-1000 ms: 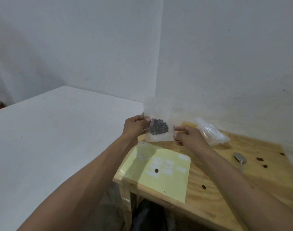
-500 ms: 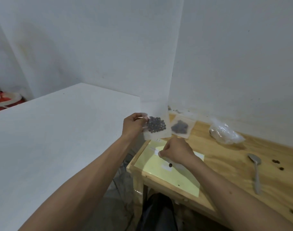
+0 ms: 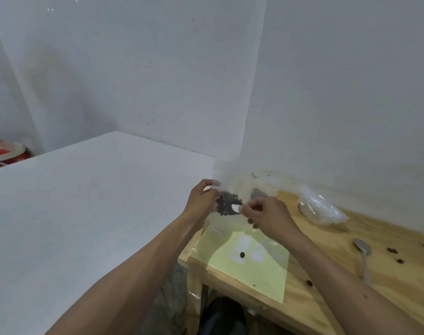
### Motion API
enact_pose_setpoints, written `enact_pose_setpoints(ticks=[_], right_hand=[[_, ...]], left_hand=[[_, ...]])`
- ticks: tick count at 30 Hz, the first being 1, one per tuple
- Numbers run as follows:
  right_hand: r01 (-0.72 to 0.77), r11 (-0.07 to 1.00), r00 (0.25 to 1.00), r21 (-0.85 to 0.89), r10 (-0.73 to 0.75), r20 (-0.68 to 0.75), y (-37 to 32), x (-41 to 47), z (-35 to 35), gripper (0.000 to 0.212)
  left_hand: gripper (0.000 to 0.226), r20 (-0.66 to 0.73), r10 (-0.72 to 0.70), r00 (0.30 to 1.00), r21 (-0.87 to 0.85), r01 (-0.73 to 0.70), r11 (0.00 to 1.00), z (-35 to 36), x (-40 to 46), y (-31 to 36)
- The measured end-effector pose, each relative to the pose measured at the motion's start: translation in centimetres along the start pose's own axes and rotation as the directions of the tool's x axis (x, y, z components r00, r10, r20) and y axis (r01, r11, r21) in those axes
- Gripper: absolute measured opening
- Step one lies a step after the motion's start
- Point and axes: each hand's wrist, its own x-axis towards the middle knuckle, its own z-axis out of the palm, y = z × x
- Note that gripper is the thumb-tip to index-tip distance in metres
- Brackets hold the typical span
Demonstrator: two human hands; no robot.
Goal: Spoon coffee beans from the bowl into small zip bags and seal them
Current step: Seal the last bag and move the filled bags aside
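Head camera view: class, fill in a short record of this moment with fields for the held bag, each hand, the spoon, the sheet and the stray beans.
held bag: small clear zip bag of dark coffee beans, held up above the table corner
left hand: grips the bag's left edge
right hand: fingers pinch something small and white at the bag's right side
spoon: lies on the wooden table, untouched
sheet: yellow sheet flat on the table, one bean on it
stray beans: loose near the spoon

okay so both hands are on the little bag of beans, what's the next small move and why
Probably stick the small white piece onto the bag. The left hand grips its edge in the air, and the right hand pinches that piece against the front, over the beans.
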Motion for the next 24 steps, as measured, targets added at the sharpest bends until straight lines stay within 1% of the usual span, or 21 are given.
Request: enact_pose_setpoints(ticks=[2, 4, 6, 9, 15, 19, 24], right_hand=[[-0.003, 0.998, 0.995, 0.066, 0.010, -0.095, -0.4, 0.5, -1.5, 0.019], [0.004, 0.994, 0.985, 0.110, 0.015, -0.171, -0.6, 1.0, -2.6, 0.022], [0.013, 0.994, 0.975, 0.106, 0.011, -0.224, -0.4, 1.4, -3.4, 0.025], [0.002, 0.999, 0.959, 0.048, 0.011, -0.282, 0.2, 1.9, -4.0, 0.027], [-0.020, 0.999, 0.940, -0.036, 0.007, -0.340, 1.2, 2.0, -4.4, 0.026], [-0.018, 0.997, 0.940, -0.080, -0.010, -0.342, 1.5, 2.0, -4.7, 0.026], [-0.025, 0.992, 0.940, -0.123, -0.018, -0.340, 2.0, 2.2, -4.9, 0.026]], left_hand=[[0.037, 0.049, -0.002, 0.999, 0.011, 0.001, 1.000, 1.1, -0.1, 0.2], [0.040, 0.097, 0.004, 0.995, 0.022, -0.006, 1.000, 2.2, -0.3, 0.5], [0.037, 0.126, 0.006, 0.992, 0.028, -0.010, 1.000, 3.5, -0.5, 0.5], [0.034, 0.170, 0.013, 0.985, 0.035, -0.019, 0.999, 5.0, -0.4, 0.4], [0.032, 0.212, 0.032, 0.977, 0.026, -0.038, 0.999, 6.8, -0.4, 0.2], [0.025, 0.209, 0.020, 0.978, 0.037, -0.029, 0.999, 7.4, -0.4, 0.2], [0.023, 0.208, 0.020, 0.978, 0.043, -0.030, 0.999, 7.7, -0.5, 0.1]])
